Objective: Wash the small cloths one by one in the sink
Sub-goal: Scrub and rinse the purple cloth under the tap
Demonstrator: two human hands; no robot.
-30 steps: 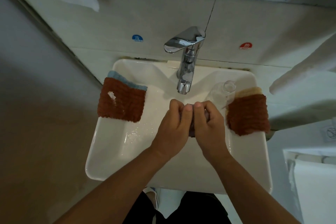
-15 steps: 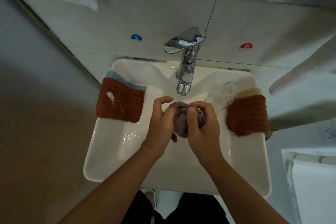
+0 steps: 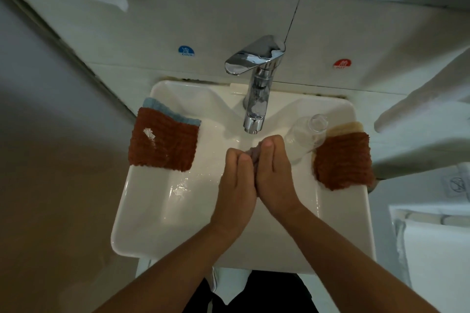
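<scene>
Grey cloth [image 3: 252, 153] over sink [image 3: 157, 213], below faucet [image 3: 255, 89], pressed between straight-fingered left hand [image 3: 237, 183] and right hand [image 3: 276, 173]. Only its far end shows; long axis unreadable.

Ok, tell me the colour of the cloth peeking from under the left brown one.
Light blue cloth, clearest in the head view.

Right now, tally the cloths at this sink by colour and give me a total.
Rust-brown cloths: 2, one on the left rim, one on the right rim
Blue cloth: 1, under the left brown one
Tan cloth: 1, under the right brown one
Greyish cloth: 1, pressed between both hands
Total: 5
</scene>
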